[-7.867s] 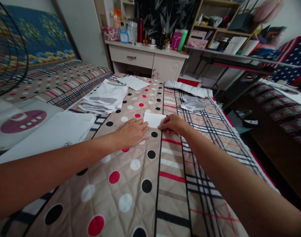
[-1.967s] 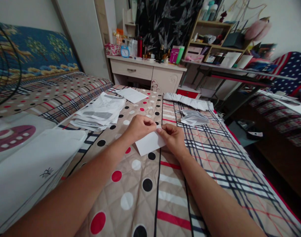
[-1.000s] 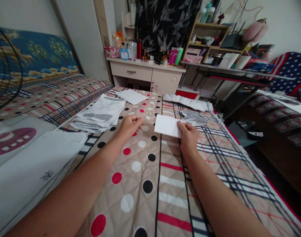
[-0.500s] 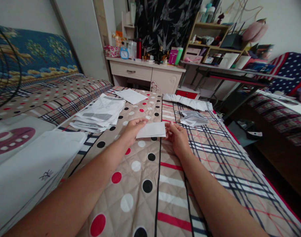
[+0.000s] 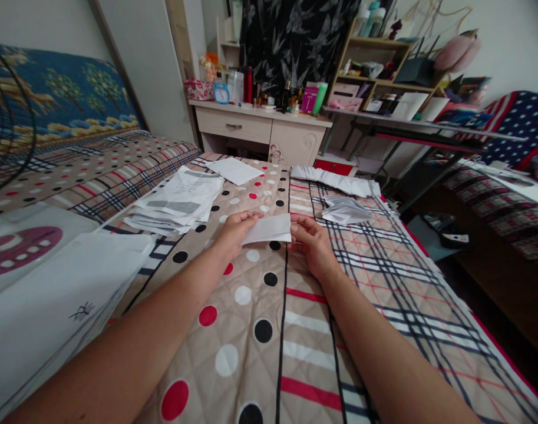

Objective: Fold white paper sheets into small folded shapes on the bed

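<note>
A small folded sheet of white paper (image 5: 269, 228) is held just above the bed, over the dotted part of the cover. My left hand (image 5: 237, 229) pinches its left end, thumb along the top. At the right edge, my right hand (image 5: 310, 238) has its fingers curled together against the paper; the exact grip there is partly hidden. To the left lies a stack of printed sheets (image 5: 180, 197), with a single white sheet (image 5: 236, 171) beyond it. Several folded papers (image 5: 346, 210) rest right of my right hand, below a long row of folded paper (image 5: 334, 180).
A large white sheet pile with handwriting (image 5: 87, 277) and a white bag with a pink print (image 5: 25, 247) lie at the near left. The bed cover (image 5: 269, 330) is quilted, dotted and checked. Beyond the bed stand a dresser (image 5: 233, 125) and a desk shelf (image 5: 375, 65).
The folded paper has shifted slightly left and its right end has tilted up a little. My right hand's fingers have curled in more at its edge. The stacks lie as before.
</note>
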### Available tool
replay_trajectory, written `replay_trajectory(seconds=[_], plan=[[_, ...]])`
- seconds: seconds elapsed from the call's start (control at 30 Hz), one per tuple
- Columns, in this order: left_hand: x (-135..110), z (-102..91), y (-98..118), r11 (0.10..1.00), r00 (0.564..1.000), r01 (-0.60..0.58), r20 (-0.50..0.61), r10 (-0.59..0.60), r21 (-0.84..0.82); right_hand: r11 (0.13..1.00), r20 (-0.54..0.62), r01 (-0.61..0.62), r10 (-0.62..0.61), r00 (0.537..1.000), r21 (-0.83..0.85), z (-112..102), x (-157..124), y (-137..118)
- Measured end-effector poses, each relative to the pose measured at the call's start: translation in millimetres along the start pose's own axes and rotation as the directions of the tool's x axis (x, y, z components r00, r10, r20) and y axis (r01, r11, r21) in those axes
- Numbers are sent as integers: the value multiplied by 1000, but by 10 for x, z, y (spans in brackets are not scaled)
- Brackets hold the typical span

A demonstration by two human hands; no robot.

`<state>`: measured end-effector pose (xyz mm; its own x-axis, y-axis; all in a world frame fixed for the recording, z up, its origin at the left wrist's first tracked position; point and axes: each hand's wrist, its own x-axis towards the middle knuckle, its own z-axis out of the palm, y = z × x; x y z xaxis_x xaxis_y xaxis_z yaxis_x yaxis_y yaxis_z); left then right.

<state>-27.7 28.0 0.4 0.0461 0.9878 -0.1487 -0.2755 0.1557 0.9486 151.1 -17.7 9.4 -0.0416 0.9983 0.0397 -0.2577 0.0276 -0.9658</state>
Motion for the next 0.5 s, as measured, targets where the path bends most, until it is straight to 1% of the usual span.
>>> replay_trajectory(seconds=[0.07, 0.1, 0.17, 0.2, 0.23, 0.27, 0.3, 0.37, 0.43, 0.5], plan=[[5, -6, -9, 1000, 1000, -4, 0, 4, 5, 999, 1, 0, 0, 1000, -53, 3, 8, 18], [6, -8, -12, 1000, 1000, 2, 2, -2, 12, 996, -4, 18, -18, 1000, -92, 5, 16, 29], [3, -9, -11, 999, 1000, 16, 11, -16, 40, 971, -25, 113, -121, 992, -212, 9, 36, 54], [-1, -7, -7, 998, 1000, 18, 18, -19, 57, 937, -28, 185, -202, 979, -297, 8, 47, 65], [-7, -5, 1, 997, 999, 19, 25, -21, 72, 885, -17, 256, -285, 958, -388, 4, 56, 76], [-13, -4, 12, 997, 999, 20, 36, -23, 76, 825, -3, 312, -355, 935, -471, -3, 64, 86], [-20, -3, 27, 998, 998, 25, 48, -28, 63, 771, 2, 338, -401, 916, -539, -13, 68, 95], [-36, -3, 62, 998, 995, 54, 85, -53, -11, 712, -38, 303, -419, 907, -633, -40, 68, 109], [-53, -6, 95, 991, 988, 88, 132, -74, -100, 688, -115, 224, -410, 905, -690, -68, 58, 117], [-70, -7, 110, 988, 982, 94, 176, -71, -126, 644, -148, 185, -427, 892, -743, -89, 45, 117]])
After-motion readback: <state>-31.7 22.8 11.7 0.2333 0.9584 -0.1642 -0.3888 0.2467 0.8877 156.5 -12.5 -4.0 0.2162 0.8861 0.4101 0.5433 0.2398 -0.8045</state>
